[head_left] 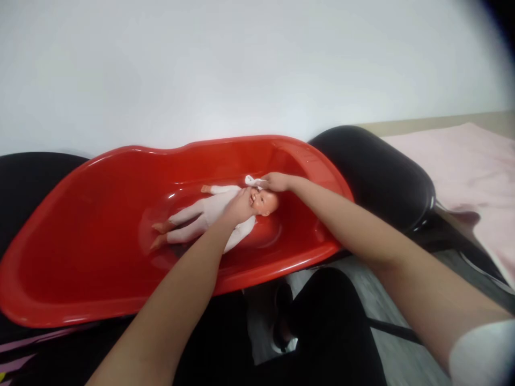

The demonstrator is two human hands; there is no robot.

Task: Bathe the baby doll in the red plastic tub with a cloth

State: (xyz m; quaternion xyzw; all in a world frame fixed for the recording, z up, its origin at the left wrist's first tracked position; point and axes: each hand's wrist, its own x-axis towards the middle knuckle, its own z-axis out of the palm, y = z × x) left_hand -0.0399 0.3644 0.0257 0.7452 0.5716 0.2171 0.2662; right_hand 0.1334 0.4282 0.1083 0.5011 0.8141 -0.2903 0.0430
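Note:
A baby doll (264, 202) with a soft white body lies on its back in a red baby bathtub (88, 252), its head to the right and its feet to the left. My left hand (240, 206) grips the doll at its upper chest and neck, just under the chin; some of the fingers are hidden. Pinched in my right hand (277, 182) is a small white cloth (254, 182), held against or just above the far side of the doll's face. Exact contact there cannot be made out.
Black chairs (370, 171) stand under and beside the tub. To the right, a pink towel (454, 155) is spread over a surface. A white wall (201, 69) rises behind the tub, and my black-clad legs (330, 321) are below its near rim.

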